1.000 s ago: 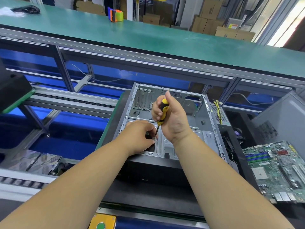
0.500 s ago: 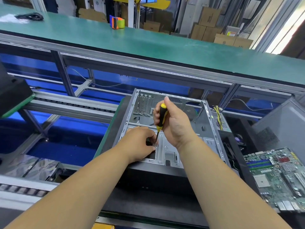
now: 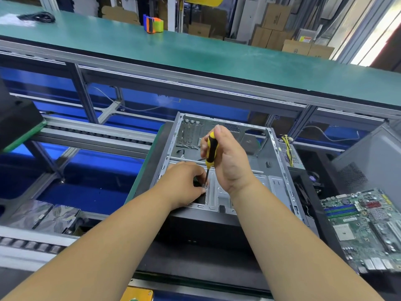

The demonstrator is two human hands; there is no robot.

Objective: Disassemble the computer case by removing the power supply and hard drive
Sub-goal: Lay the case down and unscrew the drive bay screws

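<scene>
An open grey computer case (image 3: 280,170) lies on its side on the bench in front of me. My right hand (image 3: 230,161) grips a yellow and black screwdriver (image 3: 211,149), held upright with its tip down on a screw (image 3: 205,187) at the drive bay near the case's front edge. My left hand (image 3: 184,184) lies beside the tip, fingers curled at the screw and the dark opening below it. What the left fingers hold is hidden. A power supply with yellow wires (image 3: 288,152) sits just outside the case's right wall.
A green motherboard (image 3: 366,227) lies at the right, with a grey case panel (image 3: 373,161) behind it. A conveyor frame (image 3: 91,135) runs at the left, with silver bags (image 3: 41,216) below it. A long green bench (image 3: 195,53) spans the back, bearing a tape dispenser (image 3: 153,23).
My head has tilted, so the case sits lower in view. Both hands stay at the same screw; the right hand has turned slightly on the screwdriver handle.
</scene>
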